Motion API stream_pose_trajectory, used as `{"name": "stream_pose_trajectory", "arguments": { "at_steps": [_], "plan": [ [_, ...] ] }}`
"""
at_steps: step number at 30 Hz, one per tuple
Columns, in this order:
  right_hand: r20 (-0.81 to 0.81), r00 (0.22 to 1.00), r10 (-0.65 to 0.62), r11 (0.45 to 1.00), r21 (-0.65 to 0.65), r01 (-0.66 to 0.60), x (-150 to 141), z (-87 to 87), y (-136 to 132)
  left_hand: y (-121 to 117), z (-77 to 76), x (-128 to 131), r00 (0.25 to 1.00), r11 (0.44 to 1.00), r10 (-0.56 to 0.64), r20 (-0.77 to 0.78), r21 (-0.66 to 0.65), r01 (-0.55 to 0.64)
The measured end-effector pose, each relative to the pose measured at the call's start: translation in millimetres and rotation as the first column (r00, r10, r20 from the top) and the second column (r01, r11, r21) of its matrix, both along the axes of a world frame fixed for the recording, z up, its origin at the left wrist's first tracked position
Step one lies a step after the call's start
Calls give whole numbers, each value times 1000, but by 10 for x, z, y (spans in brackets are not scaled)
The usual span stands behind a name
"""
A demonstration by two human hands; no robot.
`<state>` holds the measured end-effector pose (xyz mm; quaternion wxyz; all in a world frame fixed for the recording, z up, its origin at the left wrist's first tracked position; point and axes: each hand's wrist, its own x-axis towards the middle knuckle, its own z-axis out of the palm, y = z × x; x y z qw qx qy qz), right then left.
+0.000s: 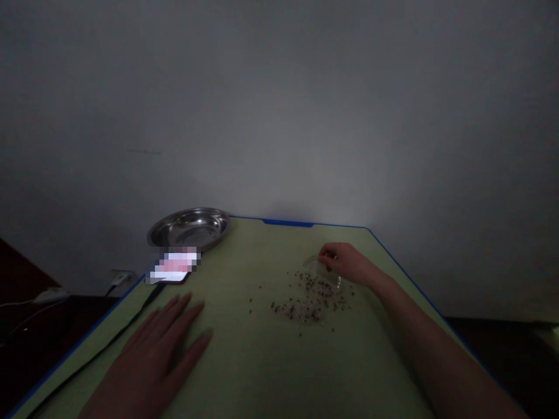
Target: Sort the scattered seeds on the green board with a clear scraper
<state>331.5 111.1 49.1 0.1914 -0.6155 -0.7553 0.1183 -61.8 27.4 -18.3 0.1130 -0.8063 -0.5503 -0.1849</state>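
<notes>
My left hand (pixel 163 343) lies flat on the green table (pixel 244 372), palm down with the fingers stretched out and holding nothing. My right hand (pixel 345 263) reaches to the far right part of the table, its fingers curled on the rim of a small clear dish (pixel 321 272). A scatter of small dark and pale grains (pixel 305 299) is spread on the table just in front of that dish, between the two hands.
A shiny steel plate (pixel 190 228) sits at the far left corner, partly over the edge. A phone (pixel 172 269) with a lit screen lies beside it. The table has a blue rim (pixel 288 222) and stands against a grey wall. Cables (pixel 43 297) lie on the dark floor at left.
</notes>
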Motion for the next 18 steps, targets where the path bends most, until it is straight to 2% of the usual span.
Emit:
{"name": "stream_pose_trajectory", "arguments": {
  "at_steps": [4, 8, 13, 15, 18],
  "plan": [
    [-49, 999, -24, 999, 38, 26, -5, 161, -67, -22, 27, 28, 1000, 1000, 6, -12, 13, -6],
    [-90, 994, 58, 998, 31, -55, -279, 249, -239, -41, 33, 44, 1000, 1000, 20, -24, 14, -19],
    [-83, 960, 266, 959, -83, -272, -733, 174, -525, -45, 26, 52, 999, 999, 25, -29, 23, -24],
    [-50, 951, 305, 941, -135, -309, -800, 131, -568, -44, 21, 49, 999, 1000, 23, -30, 19, -23],
    [-25, 955, 295, 941, -167, -295, -747, 97, -521, -39, -1, 36, 999, 999, 12, -36, 30, -11]
  ]
}}
